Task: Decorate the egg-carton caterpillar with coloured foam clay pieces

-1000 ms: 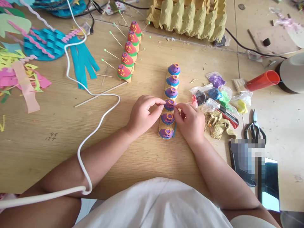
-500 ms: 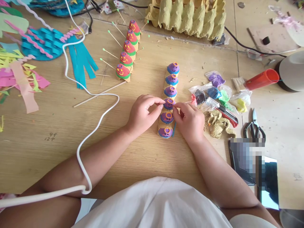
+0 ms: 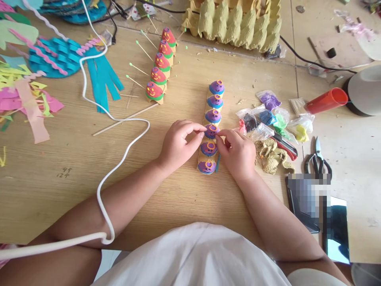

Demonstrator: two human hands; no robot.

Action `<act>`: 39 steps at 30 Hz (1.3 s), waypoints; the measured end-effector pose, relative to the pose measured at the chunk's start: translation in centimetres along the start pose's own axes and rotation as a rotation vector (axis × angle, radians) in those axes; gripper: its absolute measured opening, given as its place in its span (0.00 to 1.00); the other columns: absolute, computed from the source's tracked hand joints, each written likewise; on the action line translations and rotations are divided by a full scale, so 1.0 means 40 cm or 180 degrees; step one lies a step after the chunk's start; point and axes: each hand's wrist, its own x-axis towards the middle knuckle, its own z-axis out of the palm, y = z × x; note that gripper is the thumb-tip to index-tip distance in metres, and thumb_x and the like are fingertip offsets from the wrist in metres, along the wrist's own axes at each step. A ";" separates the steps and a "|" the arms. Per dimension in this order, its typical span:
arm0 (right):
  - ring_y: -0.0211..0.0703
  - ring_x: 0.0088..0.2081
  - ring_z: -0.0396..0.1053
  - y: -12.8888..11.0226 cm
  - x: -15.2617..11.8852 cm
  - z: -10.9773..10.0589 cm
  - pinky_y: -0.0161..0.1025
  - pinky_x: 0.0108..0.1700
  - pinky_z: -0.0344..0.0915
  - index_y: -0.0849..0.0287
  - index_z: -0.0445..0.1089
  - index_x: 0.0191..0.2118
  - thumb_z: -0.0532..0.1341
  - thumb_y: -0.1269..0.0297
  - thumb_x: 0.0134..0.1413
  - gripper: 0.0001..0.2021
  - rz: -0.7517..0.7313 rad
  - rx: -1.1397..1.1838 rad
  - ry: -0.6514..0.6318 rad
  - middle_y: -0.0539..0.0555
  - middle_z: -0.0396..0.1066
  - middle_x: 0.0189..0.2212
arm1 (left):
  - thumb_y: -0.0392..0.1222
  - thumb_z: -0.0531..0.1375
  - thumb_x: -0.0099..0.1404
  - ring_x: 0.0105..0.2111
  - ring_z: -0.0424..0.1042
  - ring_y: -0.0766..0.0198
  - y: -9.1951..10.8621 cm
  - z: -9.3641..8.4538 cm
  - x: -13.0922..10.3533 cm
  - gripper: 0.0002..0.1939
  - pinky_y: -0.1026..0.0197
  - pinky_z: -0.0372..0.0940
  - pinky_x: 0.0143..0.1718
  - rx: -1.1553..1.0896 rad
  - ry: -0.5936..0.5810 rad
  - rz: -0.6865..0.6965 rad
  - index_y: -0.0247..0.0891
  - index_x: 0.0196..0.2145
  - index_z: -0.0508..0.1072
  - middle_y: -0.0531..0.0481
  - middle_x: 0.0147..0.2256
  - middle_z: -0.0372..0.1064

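Observation:
A strip of egg-carton cups (image 3: 212, 116) lies on the table, its several domes covered in purple and blue clay, with orange rings and small faces. My left hand (image 3: 182, 143) touches the left side of the fourth dome from the far end, thumb and forefinger nearly together. At that dome's right side is my right hand (image 3: 236, 151), its fingertips pinched; anything between them is too small to make out. A thin blue strip (image 3: 218, 163) lies beside the nearer domes. Farther left stands a second strip (image 3: 157, 75) with red and green faces and green-tipped sticks.
Bagged clay (image 3: 268, 117), a red cutter (image 3: 285, 146), scissors (image 3: 318, 159) and a red cup (image 3: 327, 100) lie to the right. A white cable (image 3: 127, 147) crosses the left side. Egg trays (image 3: 238, 26) stand at the back.
The view has shifted very slightly. Both hands stay at the same dome, with almost no visible movement.

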 end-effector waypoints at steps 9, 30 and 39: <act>0.41 0.25 0.65 -0.002 0.000 -0.016 0.38 0.31 0.57 0.54 0.77 0.44 0.58 0.67 0.61 0.11 0.0519 0.0173 -0.0043 0.49 0.72 0.24 | 0.38 0.62 0.71 0.41 0.76 0.59 -0.005 -0.001 -0.001 0.06 0.53 0.67 0.49 0.0053 0.0069 0.0081 0.42 0.42 0.80 0.50 0.39 0.82; 0.50 0.36 0.77 -0.040 0.005 -0.082 0.42 0.34 0.54 0.58 0.78 0.41 0.57 0.66 0.65 0.10 0.0830 -0.1284 -0.1644 0.59 0.83 0.38 | 0.38 0.61 0.71 0.44 0.76 0.58 -0.012 0.004 -0.001 0.06 0.53 0.66 0.52 0.0115 0.0130 0.0148 0.41 0.41 0.79 0.50 0.41 0.82; 0.47 0.33 0.73 -0.076 0.001 -0.110 0.42 0.33 0.51 0.60 0.74 0.41 0.54 0.66 0.72 0.12 0.0156 -0.1312 -0.0885 0.58 0.80 0.34 | 0.46 0.64 0.72 0.45 0.74 0.57 0.015 -0.009 -0.003 0.08 0.52 0.64 0.53 0.0105 0.0199 0.0732 0.43 0.44 0.80 0.48 0.42 0.79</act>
